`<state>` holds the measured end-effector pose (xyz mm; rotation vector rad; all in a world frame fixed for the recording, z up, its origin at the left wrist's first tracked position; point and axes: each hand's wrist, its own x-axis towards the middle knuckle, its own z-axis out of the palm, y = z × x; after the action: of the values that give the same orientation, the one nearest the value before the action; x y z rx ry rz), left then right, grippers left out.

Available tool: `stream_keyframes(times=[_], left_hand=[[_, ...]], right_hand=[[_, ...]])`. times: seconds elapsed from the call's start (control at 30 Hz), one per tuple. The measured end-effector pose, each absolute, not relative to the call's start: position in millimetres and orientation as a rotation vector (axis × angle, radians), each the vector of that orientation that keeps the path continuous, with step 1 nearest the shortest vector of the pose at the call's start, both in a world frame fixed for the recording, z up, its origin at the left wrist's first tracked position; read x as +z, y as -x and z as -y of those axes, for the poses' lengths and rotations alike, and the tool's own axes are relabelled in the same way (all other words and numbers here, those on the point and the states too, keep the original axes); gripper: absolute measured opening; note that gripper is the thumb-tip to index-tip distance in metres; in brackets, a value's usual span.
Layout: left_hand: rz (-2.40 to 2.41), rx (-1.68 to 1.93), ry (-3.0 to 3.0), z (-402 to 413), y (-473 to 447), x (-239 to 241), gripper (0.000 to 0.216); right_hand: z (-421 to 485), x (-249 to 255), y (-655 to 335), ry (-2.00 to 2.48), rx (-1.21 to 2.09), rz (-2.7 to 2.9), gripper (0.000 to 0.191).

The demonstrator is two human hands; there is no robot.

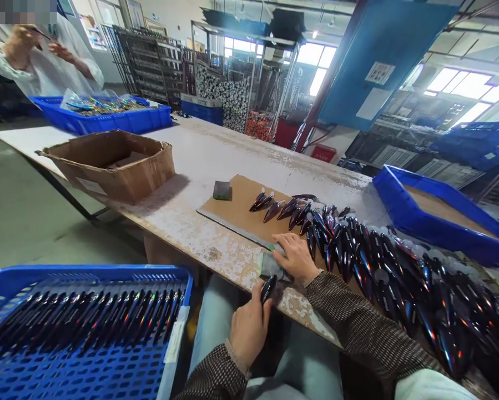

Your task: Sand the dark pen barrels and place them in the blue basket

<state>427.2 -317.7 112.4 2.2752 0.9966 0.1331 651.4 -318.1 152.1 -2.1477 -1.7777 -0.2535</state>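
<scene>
Fig. Worker seated at bench (199,161); both hands at its near edge, lower ctr of frame.
L hand (249,328): grip closed on one dark iridescent barrel (268,289), tip up, at the bench edge just below a grey pad (269,266). R hand (297,256): lies on the pad, grip open, holding nothing. Pile (391,278) of like barrels spreads right of R hand, partly over a card sheet (236,208); grey block (222,190) at the sheet's far-left corner. Lower left: blue crate (86,270) w/ pens (86,316) in rows. Left ctr: carton (111,164). Right: blue tray (419,228). Upper left: another person (45,61) behind a 2nd tray (107,122).
</scene>
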Motion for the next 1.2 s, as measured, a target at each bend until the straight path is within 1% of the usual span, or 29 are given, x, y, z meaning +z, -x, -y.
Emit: stream_keyframes(times=[0.17, 0.27, 0.47, 0.57, 0.67, 0.83, 1.0, 1.13, 1.2], left_hand=[[-1.004, 0.139, -2.230, 317.8, -428.4, 110.0, 0.051], [-1.003, 0.127, -2.194, 322.2, -430.9, 109.2, 0.052], [-1.029, 0.117, -2.187, 327.0, -432.6, 110.2, 0.053], [-1.031, 0.110, -2.186, 326.8, -432.0, 108.9, 0.051], [-1.020, 0.104, -2.190, 327.0, -432.3, 107.0, 0.051], [-1.022, 0.114, -2.176, 326.1, -432.5, 108.1, 0.052], [-1.004, 0.108, -2.150, 326.4, -433.4, 106.8, 0.051], [-1.003, 0.110, -2.131, 324.9, -430.5, 106.9, 0.052], [-0.983, 0.168, -2.054, 323.1, -427.4, 108.0, 0.049]], right_hand=[[339.0, 153.2, -619.9, 2.144, -0.250, 1.713, 0.026], [350.4, 148.0, -597.1, 2.199, -0.303, 1.685, 0.028], [322.2, 150.5, -607.4, 2.315, -0.308, 1.620, 0.017], [327.1, 148.7, -604.6, 2.258, -0.344, 1.642, 0.020], [336.8, 144.7, -599.3, 2.213, -0.305, 1.669, 0.025], [326.5, 147.7, -605.4, 2.298, -0.323, 1.608, 0.016], [340.8, 146.8, -594.2, 2.232, -0.321, 1.659, 0.025], [326.5, 144.6, -604.0, 2.291, -0.312, 1.645, 0.018], [314.3, 145.8, -618.1, 2.293, -0.272, 1.602, 0.017]])
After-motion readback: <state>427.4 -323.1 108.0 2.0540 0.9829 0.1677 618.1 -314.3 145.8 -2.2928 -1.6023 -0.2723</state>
